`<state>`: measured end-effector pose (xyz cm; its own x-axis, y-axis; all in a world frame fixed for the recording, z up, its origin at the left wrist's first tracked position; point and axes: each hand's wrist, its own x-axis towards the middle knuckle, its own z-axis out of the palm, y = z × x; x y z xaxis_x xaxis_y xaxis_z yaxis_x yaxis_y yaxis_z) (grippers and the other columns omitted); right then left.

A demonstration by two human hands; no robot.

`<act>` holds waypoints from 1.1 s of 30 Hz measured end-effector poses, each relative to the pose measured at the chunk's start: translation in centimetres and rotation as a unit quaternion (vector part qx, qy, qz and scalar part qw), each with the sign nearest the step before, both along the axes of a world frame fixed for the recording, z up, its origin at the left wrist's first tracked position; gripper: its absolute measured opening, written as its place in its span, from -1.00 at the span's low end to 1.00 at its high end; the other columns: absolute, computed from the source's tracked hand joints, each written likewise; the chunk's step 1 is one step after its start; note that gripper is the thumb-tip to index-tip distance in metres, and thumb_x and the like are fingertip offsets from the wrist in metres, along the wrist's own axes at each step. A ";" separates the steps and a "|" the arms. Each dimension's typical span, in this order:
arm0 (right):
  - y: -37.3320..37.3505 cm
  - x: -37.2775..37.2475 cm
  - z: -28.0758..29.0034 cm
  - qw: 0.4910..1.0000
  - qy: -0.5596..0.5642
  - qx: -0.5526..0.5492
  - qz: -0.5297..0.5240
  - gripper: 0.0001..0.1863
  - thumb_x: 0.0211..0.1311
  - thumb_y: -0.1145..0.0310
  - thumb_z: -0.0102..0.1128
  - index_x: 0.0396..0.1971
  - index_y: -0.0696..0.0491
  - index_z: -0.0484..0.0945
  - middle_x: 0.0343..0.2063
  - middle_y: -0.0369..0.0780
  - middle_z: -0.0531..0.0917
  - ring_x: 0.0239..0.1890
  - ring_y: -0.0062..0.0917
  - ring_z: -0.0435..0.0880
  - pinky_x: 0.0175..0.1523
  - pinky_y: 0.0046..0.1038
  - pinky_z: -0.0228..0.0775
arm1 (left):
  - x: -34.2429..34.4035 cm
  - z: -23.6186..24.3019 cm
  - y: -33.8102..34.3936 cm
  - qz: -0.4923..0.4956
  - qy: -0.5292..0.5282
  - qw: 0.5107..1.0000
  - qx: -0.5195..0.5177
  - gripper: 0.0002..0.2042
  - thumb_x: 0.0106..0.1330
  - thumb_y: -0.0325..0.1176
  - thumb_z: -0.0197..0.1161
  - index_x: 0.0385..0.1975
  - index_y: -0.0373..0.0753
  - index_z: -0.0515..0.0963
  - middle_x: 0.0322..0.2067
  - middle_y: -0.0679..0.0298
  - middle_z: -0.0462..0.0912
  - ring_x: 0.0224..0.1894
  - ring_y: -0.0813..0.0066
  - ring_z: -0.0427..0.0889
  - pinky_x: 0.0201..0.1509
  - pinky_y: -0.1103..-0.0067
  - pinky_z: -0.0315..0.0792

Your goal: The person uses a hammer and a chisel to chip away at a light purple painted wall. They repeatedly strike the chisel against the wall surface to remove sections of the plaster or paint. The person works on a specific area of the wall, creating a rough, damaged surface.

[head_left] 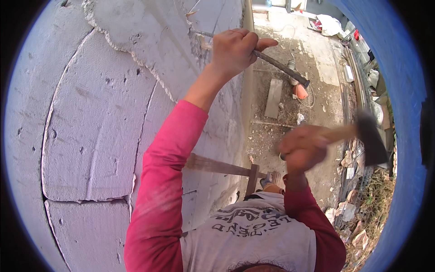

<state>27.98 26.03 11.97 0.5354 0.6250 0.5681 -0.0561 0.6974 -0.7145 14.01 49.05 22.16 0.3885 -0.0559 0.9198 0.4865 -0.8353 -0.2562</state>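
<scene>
My left hand (233, 51) is closed round a long metal chisel (283, 68). The chisel's far end meets the pale block wall (99, 149) at a rough, broken patch, and its struck end points out to the right. Lower and to the right, my right hand (302, 147) grips a hammer (372, 141) by its wooden handle. The hammer's dark head is held out to the right, apart from the chisel. Motion blurs both that hand and the hammer.
A wooden beam (217, 167) juts from the wall beside my body. Far below, the ground (317, 113) carries rubble, a loose board (273, 98) and an orange object (300, 91) with a cable. Long bars and scattered debris line the right side.
</scene>
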 end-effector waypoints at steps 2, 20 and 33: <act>-1.0 1.7 4.5 0.980 0.117 0.141 0.080 -0.51 0.52 -0.13 -0.02 -0.40 -0.01 0.56 -0.61 -0.25 0.57 -0.59 -0.48 0.58 -0.54 -0.42 0.41 | -0.3 -0.4 0.1 0.008 -0.002 1.000 0.002 -0.50 0.06 -0.14 0.59 -0.76 -0.10 0.30 -0.82 0.34 0.30 -0.77 0.34 0.37 -0.70 0.46 0.21; 0.2 -3.2 -2.5 0.970 -0.047 -0.210 0.117 -0.51 0.58 0.00 -0.06 -0.52 0.01 0.49 -0.61 -0.28 0.58 -0.68 -0.60 0.49 -0.62 -0.51 0.38 | 0.3 0.2 -0.1 0.011 0.001 1.000 -0.013 -0.52 0.08 -0.18 0.57 -0.76 -0.11 0.30 -0.81 0.31 0.33 -0.76 0.31 0.40 -0.67 0.46 0.25; -0.3 -1.9 -4.9 0.985 0.007 -0.145 0.093 -0.62 0.60 0.08 -0.10 -0.39 0.03 0.40 -0.69 -0.32 0.41 -0.72 -0.65 0.39 -0.68 -0.55 0.25 | -1.9 -1.0 2.3 -0.011 -0.121 0.982 -0.144 -0.60 0.01 -0.37 0.57 -0.74 -0.15 0.35 -0.76 0.26 0.43 -0.70 0.27 0.47 -0.62 0.42 0.28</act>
<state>26.05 25.71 7.06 0.4021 0.8486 0.3438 -0.1757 0.4400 -0.8807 12.09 51.30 21.16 0.1580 0.2133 0.9641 0.4846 -0.8675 0.1125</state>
